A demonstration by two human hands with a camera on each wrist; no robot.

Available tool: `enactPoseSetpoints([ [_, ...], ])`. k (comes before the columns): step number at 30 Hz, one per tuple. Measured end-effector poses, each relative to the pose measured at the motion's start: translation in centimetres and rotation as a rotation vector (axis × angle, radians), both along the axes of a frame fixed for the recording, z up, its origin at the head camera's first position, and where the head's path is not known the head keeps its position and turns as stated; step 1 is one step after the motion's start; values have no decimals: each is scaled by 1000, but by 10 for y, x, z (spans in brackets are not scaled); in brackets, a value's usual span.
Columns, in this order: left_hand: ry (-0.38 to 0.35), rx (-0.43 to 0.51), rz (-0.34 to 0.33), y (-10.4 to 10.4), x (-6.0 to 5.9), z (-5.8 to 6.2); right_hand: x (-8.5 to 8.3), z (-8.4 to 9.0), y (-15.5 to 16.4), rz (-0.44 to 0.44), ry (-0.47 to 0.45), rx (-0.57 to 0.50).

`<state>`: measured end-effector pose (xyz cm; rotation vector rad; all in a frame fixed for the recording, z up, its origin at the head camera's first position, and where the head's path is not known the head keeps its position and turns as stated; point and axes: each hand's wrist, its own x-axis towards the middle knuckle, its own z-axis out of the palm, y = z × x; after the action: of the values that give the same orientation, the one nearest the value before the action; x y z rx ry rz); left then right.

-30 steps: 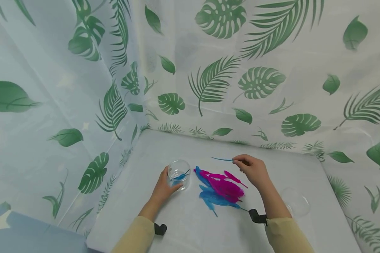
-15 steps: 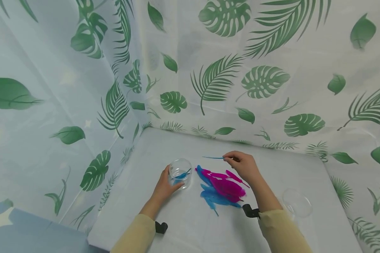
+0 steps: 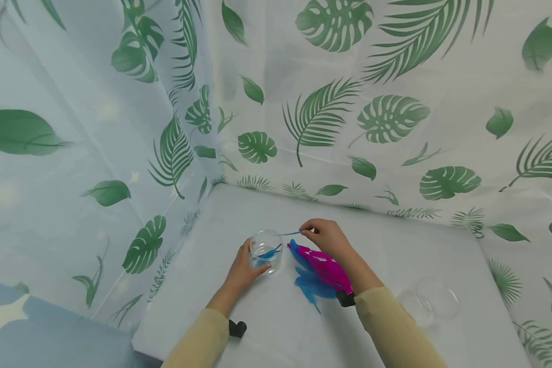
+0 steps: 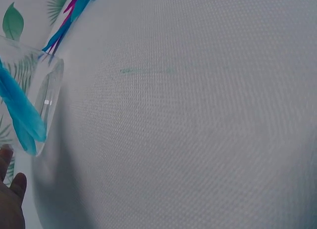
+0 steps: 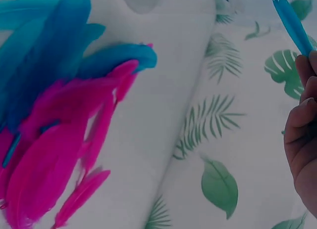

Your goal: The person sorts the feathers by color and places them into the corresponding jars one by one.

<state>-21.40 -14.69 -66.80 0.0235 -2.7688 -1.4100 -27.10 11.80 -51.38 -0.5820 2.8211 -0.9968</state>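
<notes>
Feather (image 5: 292, 24), slender, vivid blue (right hand (image 5: 304, 127) pinching)

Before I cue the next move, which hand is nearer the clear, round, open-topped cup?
Left. The left hand grips the cup; the right hand is to its right, apart from it, pinching a narrow blue feather.

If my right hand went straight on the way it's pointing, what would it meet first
Probably the clear cup: in the head view the blue feather your right hand pinches appears to reach its edge, though depth is unclear.
</notes>
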Motion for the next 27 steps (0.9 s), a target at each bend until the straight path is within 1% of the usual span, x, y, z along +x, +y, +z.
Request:
enactPoseSetpoints([
  [4,-6,6,12,-1,0,-1,-5,-7,-17,26,-4,99],
  [6,-14,9,12,-1,1,-1,-6,-11,-26,52,14,165],
  [8,-22,12,12,-2,1,0,-6,-13,-35,86,44,213],
  [12,-21,16,1,-3,2,1,-5,-19,-51,182,128,287],
  [16,-21,21,-9,-4,1,3,-4,-24,-66,252,183,358],
  [21,-15,20,-23,-4,2,4,-3,-28,-83,283,182,416],
  [24,-3,27,-36,-4,2,5,-4,-31,-92,276,151,474],
  [27,-7,35,-40,-3,2,5,-5,-33,-98,250,108,525],
])
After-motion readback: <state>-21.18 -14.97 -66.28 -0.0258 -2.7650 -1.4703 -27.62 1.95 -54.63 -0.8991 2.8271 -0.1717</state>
